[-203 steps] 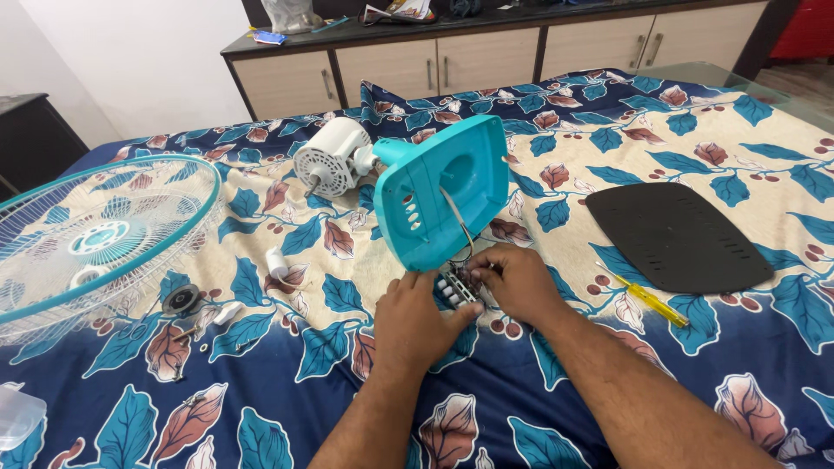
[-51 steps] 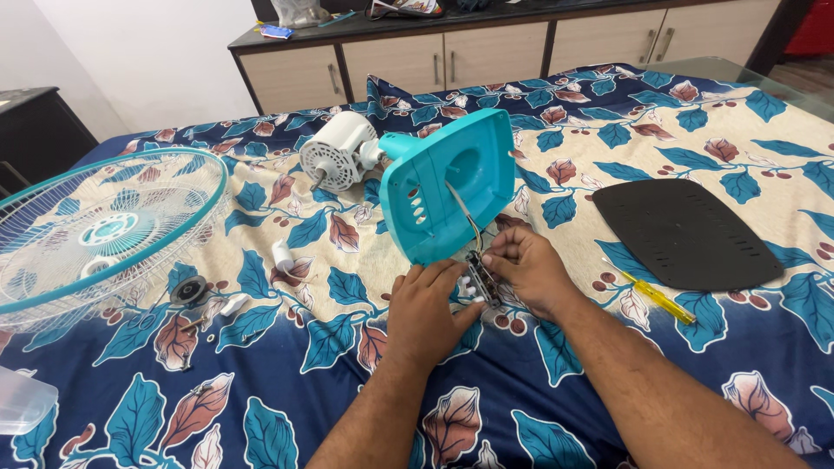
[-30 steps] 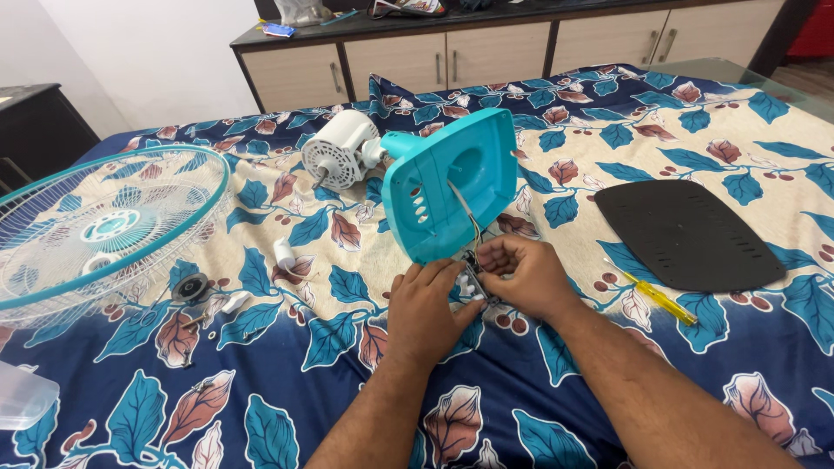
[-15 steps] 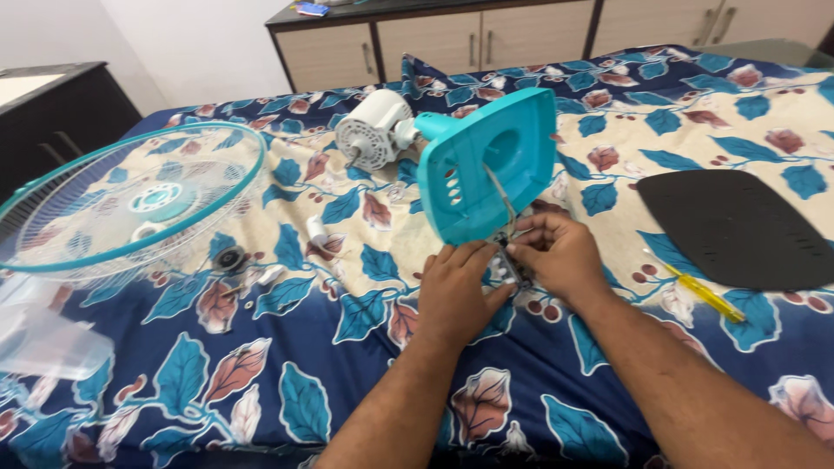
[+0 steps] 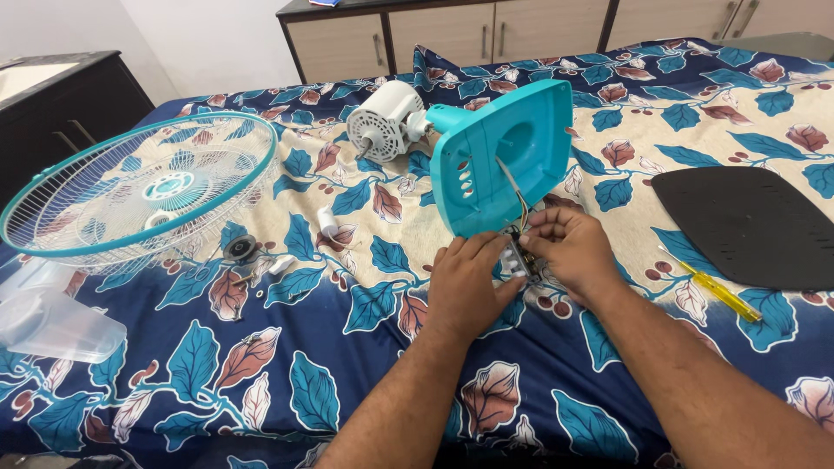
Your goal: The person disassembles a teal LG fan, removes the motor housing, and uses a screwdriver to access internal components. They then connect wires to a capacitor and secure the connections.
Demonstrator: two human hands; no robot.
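Head view, the only one: both hands meet at a small switch block (image 5: 522, 259) with wires, just below the lower edge of the teal fan base housing (image 5: 502, 158), which stands tilted on the floral bedsheet (image 5: 261, 347). The left hand (image 5: 467, 282) has its fingers curled against the block from the left, steadying it; the right hand (image 5: 569, 252) pinches it from the right, fingertips closed on the part — neither hand released. Thin wires (image 5: 512, 187) run from the housing's inside down to the block. Judged step: handling the switch unit at the open housing, mid-way through work on the dismantled fan; the next move likely calls for a fine two-finger grip and care not to strain the wires. Counts — one white motor (image 5: 384, 130) touching the housing's neck, one teal-rimmed wire guard (image 5: 139, 187) lying flat to the left, one black base plate (image 5: 756, 226) to the right, one yellow screwdriver (image 5: 717, 291) just beside that plate, one clear plastic fan blade (image 5: 52, 317) at the left edge, one round black nut (image 5: 241, 249) and a few small white parts near the guard.
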